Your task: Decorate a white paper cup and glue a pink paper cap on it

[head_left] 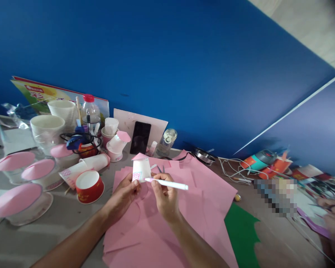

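My left hand (pixel 126 192) is closed on a small white paper cup (pixel 144 168) topped with a pink paper cone, and holds it upright above the pink paper. A blue and pink grid is drawn low on the cup's side. In my right hand (pixel 166 199) is a white marker pen (pixel 171 184), its pink tip pointing left at the cup wall, close to the grid. Whether the tip touches the cup, I cannot tell. Pink paper sheets (pixel 184 223) lie stacked and overlapping under both hands. Behind my right hand show the blades of scissors (pixel 161 169).
On the left stand pink-topped cups (pixel 39 169), a red paper bowl (pixel 89 186), stacked white cups (pixel 61 111) and a red-capped bottle (pixel 91 109). A phone (pixel 140 137) leans at the back beside a glass jar (pixel 167 141). Cables (pixel 231 171), green paper (pixel 241 234) and another person's hand (pixel 333 216) are right.
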The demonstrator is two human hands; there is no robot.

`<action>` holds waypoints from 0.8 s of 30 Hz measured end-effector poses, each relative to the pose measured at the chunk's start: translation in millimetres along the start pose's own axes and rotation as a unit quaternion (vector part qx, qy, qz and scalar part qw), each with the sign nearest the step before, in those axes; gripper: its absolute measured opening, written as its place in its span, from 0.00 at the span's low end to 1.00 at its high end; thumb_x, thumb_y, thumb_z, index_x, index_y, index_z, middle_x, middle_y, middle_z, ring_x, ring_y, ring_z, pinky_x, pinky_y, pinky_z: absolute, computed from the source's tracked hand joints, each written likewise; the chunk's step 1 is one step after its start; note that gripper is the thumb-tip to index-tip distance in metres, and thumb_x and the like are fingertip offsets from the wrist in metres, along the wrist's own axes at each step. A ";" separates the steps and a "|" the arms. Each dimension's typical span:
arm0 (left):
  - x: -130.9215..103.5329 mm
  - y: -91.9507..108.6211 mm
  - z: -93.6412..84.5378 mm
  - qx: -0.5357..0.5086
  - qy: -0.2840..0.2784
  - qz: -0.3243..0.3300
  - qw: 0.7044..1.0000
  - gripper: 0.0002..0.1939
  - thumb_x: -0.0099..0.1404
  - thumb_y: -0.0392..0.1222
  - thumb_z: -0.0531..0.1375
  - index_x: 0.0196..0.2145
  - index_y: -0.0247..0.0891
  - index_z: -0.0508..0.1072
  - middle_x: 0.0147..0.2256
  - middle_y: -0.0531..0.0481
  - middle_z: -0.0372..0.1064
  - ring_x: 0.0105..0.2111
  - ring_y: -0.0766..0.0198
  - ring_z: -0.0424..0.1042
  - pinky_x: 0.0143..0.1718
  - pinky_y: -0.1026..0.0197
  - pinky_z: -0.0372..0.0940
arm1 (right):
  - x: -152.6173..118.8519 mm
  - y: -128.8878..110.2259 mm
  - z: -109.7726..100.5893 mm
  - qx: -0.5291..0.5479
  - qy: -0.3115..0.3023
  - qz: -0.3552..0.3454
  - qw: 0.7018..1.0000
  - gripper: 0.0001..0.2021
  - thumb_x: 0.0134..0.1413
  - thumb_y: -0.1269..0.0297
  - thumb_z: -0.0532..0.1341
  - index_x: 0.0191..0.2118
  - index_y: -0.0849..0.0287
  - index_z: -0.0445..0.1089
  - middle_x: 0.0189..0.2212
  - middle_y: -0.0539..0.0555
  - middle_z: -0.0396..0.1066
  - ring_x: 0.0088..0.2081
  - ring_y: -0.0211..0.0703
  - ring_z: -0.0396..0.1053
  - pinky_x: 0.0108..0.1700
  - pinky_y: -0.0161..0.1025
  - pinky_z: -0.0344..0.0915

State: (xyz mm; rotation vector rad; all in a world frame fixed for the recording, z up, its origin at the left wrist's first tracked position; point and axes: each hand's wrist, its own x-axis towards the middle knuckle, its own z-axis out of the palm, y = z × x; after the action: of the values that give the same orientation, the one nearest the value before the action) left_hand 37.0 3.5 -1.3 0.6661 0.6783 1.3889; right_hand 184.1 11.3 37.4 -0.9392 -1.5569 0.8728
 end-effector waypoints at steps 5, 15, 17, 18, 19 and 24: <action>0.9 -0.6 0.2 0.018 0.002 0.002 1.000 0.16 0.57 0.51 0.69 0.34 0.37 0.72 0.25 0.55 0.62 0.26 0.66 0.55 0.29 0.62 0.52 | -0.3 1.3 -1.0 -0.005 -0.007 0.002 1.000 0.10 0.62 0.56 0.58 0.36 0.58 0.68 0.29 0.53 0.68 0.23 0.36 0.56 0.24 0.36 0.53; 0.1 0.3 1.0 0.042 0.011 0.009 0.999 0.18 0.56 0.52 0.69 0.37 0.37 0.73 0.26 0.54 0.61 0.27 0.65 0.54 0.31 0.61 0.52 | 0.3 2.7 -2.0 -0.009 -0.009 -0.006 1.000 0.10 0.62 0.55 0.59 0.36 0.57 0.69 0.32 0.54 0.69 0.24 0.38 0.59 0.24 0.36 0.53; -0.4 0.8 1.6 0.048 0.012 0.011 0.999 0.19 0.55 0.53 0.70 0.37 0.37 0.73 0.26 0.54 0.61 0.27 0.64 0.54 0.31 0.61 0.51 | 0.7 2.6 -2.0 -0.009 -0.009 -0.008 1.000 0.10 0.62 0.55 0.59 0.36 0.57 0.69 0.33 0.54 0.70 0.24 0.37 0.59 0.24 0.36 0.53; -0.6 1.1 2.0 0.051 0.012 0.012 0.999 0.19 0.55 0.53 0.70 0.37 0.38 0.72 0.26 0.55 0.61 0.27 0.64 0.54 0.31 0.61 0.51 | 0.8 2.6 -2.0 -0.010 -0.009 -0.007 1.000 0.11 0.62 0.55 0.59 0.36 0.57 0.69 0.32 0.54 0.70 0.23 0.37 0.57 0.24 0.36 0.52; -0.8 1.4 2.4 0.053 0.012 0.012 0.998 0.19 0.55 0.54 0.70 0.36 0.38 0.72 0.26 0.55 0.61 0.27 0.64 0.54 0.31 0.61 0.51 | 0.9 2.7 -2.1 -0.013 -0.011 -0.006 1.000 0.11 0.62 0.55 0.59 0.36 0.57 0.69 0.32 0.53 0.70 0.22 0.36 0.56 0.23 0.36 0.52; -0.9 2.1 3.8 0.051 0.017 0.014 0.998 0.18 0.55 0.53 0.70 0.34 0.38 0.72 0.26 0.54 0.62 0.27 0.64 0.54 0.30 0.61 0.51 | 1.5 3.2 -2.9 -0.026 -0.019 -0.006 0.999 0.11 0.62 0.55 0.58 0.36 0.57 0.68 0.30 0.52 0.68 0.21 0.34 0.53 0.23 0.35 0.51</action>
State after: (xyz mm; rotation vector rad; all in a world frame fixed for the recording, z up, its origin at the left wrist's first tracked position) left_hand 38.4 2.6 2.8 0.7370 0.7742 1.4016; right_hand 187.2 14.1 35.5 -0.9551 -1.6225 0.8492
